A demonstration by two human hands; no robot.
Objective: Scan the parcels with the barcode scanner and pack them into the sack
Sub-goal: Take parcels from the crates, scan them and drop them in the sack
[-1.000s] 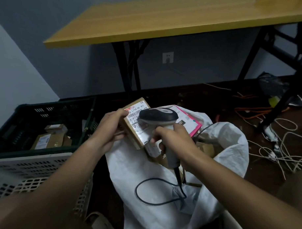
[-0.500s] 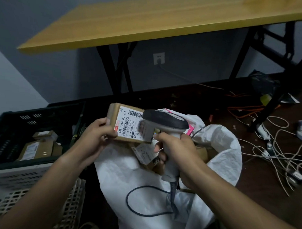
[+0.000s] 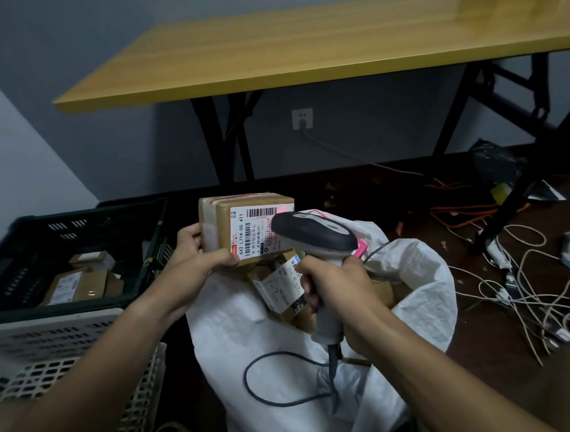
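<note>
Two hands grip: left [image 3: 196, 256] parcel [image 3: 244, 229], right [image 3: 336, 287] scanner [image 3: 312, 231], above sack [image 3: 413, 285]; crate [image 3: 27, 236] beside

Parcel [image 3: 244, 227], held in left hand [image 3: 198, 253]: a second ago it was tilted, label turned partly away and largely behind the scanner head. Half a second ago the label faced up toward the camera. Now the box stands more squarely, label and barcode strip in plain view.

Left hand grip: thumb now lies along the lower front edge of the box.

Barcode scanner [image 3: 313, 236] in right hand [image 3: 334, 290]: red glow now shows on the label beside the barcode, just at the scanner's nose; none was visible earlier.
</note>
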